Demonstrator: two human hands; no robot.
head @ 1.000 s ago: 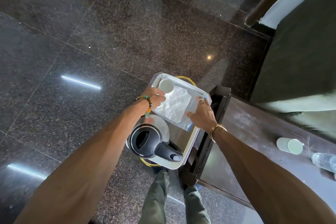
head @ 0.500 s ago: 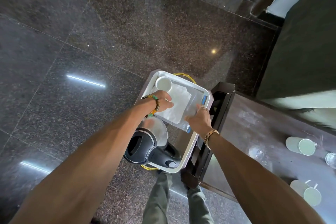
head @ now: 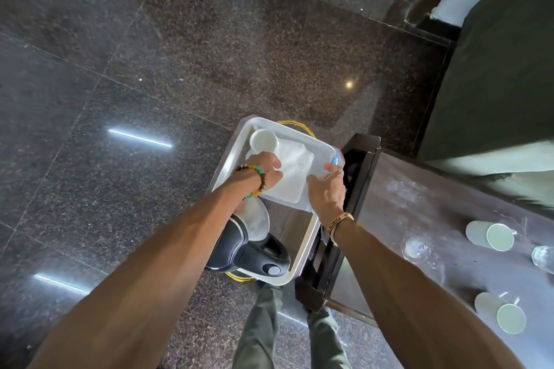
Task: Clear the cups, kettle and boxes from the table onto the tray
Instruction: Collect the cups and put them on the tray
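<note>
A silver tray (head: pixel 225 162) sits beside the dark table (head: pixel 398 201). On it stand a white cup (head: pixel 263 140) at the far corner and a black and steel kettle (head: pixel 250 244) at the near end. A clear box with white contents (head: pixel 292 172) lies in the tray's middle. My left hand (head: pixel 266 172) holds its left edge with curled fingers, and my right hand (head: pixel 326 190) grips its right side. Two white cups (head: pixel 491 236) (head: pixel 503 313) lie on their sides on the table.
An upturned clear glass (head: pixel 417 249) stands on the table, and another clear vessel (head: pixel 544 258) shows at the right edge. The tray rests on a gold-rimmed stand (head: pixel 295 124) over the dark polished floor (head: pixel 150 69). My legs (head: pixel 263 329) are below the tray.
My left hand has moved from beside the tray's cup onto the box's left edge. Both hands have shifted the box slightly toward the tray's far end.
</note>
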